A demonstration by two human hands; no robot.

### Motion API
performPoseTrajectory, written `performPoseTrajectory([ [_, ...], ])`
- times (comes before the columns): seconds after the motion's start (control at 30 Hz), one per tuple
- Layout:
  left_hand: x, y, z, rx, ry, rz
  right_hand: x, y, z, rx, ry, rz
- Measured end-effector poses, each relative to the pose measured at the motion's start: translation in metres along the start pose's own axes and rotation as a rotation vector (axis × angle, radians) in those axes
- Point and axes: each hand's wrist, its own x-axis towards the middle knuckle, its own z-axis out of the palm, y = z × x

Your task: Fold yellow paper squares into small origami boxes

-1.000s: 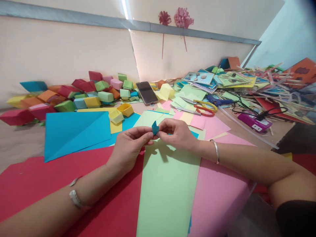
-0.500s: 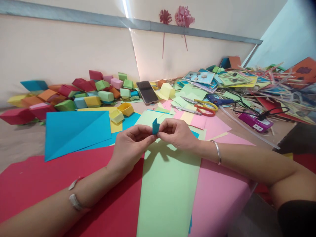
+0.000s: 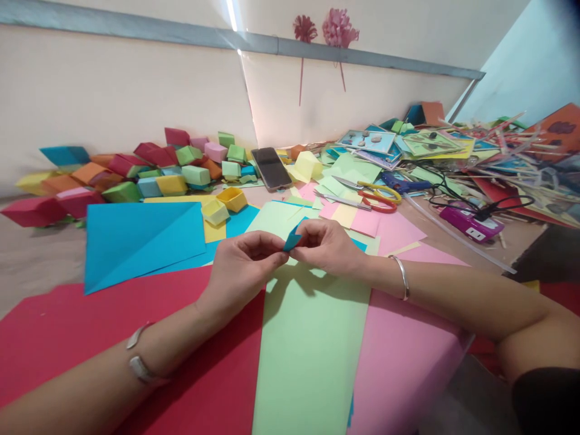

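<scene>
A small folded blue paper piece is pinched between both hands, tilted toward the right. My left hand grips its left side with thumb and fingertips. My right hand closes on its right side, hiding part of it. Both hands are just above a long light green sheet. Beside that sheet lie a red sheet on the left and a pink sheet on the right. Large blue paper rests left of my left hand.
Folded paper boxes are heaped at the back left, near a phone. Scissors, a blue glue gun and a purple power socket lie at right. Sticks and cards pile behind them.
The small blue piece, upright before, now leans to the right between the fingertips. My fingers have shifted slightly around it.
</scene>
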Motion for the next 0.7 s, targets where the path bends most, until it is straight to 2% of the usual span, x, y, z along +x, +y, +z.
performPoseTrajectory([
  [0.13, -0.001, 0.001, 0.000, -0.020, -0.021, -0.057, 0.001, -0.003, 0.000, 0.076, -0.005, 0.096],
  [0.4, -0.001, 0.004, 0.000, -0.137, -0.122, -0.040, 0.000, -0.009, 0.001, 0.043, 0.026, 0.168],
  [0.7, -0.005, 0.004, 0.004, -0.311, -0.093, -0.051, -0.001, -0.011, 0.003, 0.250, -0.016, 0.200],
])
